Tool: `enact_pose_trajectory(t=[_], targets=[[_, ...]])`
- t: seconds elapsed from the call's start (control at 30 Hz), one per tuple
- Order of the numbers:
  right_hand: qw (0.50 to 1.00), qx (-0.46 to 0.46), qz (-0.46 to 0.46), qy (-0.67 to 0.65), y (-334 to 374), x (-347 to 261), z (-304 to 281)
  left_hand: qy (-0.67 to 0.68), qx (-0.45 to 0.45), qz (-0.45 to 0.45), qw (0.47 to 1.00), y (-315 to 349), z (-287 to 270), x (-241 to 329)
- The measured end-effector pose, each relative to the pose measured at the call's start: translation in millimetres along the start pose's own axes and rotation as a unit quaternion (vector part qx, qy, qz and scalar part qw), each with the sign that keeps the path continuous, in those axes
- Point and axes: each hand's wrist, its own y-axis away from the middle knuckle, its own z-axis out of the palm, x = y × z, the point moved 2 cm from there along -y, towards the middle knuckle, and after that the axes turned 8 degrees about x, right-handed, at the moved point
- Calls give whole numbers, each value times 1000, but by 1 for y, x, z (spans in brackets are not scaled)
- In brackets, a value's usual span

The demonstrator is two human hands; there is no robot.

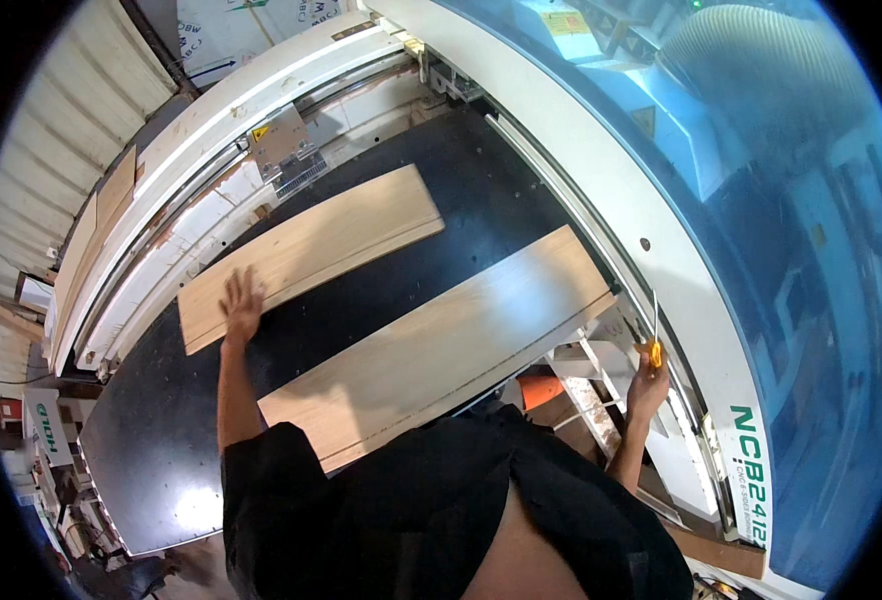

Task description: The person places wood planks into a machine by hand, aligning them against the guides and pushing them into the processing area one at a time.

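Observation:
My left hand point(244, 305) lies with its fingers spread on the left end of the farther wooden board point(331, 240). That board rests flat on the black machine table point(161, 450). Closer to my body lies a second, longer wooden board point(441, 345), with a thin groove line along its near edge. At the right, my right hand point(647, 385) is closed around a yellow-handled tool point(655, 353) with a long thin metal shaft pointing up. This hand is beyond the right end of the nearer board, beside the machine's white frame.
A white machine frame point(691, 280) with a blue see-through cover point(811, 300) curves along the right. At the far side, a metal clamp block point(286, 150) sits on a rail. An orange object point(539, 391) shows below the nearer board. More panels point(111, 200) lean at the left.

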Motion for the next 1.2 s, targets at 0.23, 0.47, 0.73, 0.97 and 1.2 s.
enact_pose_trajectory(t=[0.23,0.47,0.73,0.97,1.2], targets=[[990,37,-36,129,36,97,-4,-212,-133,-107,962,8,-17,-161],[964,160,-181,111,29,40,7,-25,-67,24,997,-23,29,21],[882,-306,-358,-18,90,-126,56,-51,-171,-67,982,-24,-10,117],[823,-377,-420,72,127,-134,88,-17,-109,-69,991,11,-17,-20],[821,-374,-423,83,117,-152,103,22,-81,-42,996,152,-66,-86]])
